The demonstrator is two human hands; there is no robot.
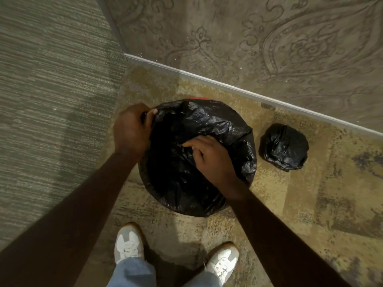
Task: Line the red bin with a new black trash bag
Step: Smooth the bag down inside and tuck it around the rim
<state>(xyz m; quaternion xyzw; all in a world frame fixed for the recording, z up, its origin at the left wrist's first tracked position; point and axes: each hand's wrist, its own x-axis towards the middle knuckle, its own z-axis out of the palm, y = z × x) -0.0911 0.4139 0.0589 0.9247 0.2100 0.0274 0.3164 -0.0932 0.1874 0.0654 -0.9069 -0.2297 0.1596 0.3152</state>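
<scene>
Both hands clamp the black trash bag (207,121) draped over the red bin (199,98): left hand (132,129) at its rim, right hand (211,156) pinching plastic.

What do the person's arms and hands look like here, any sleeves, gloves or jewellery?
Both arms are bare from the hands up to the frame edge, with no sleeves in view. The left hand and right hand wear no gloves, and no rings, watch or bracelets are visible, though the light is dim. Lower down, the person wears light blue jeans and white trainers with grey panels.
</scene>
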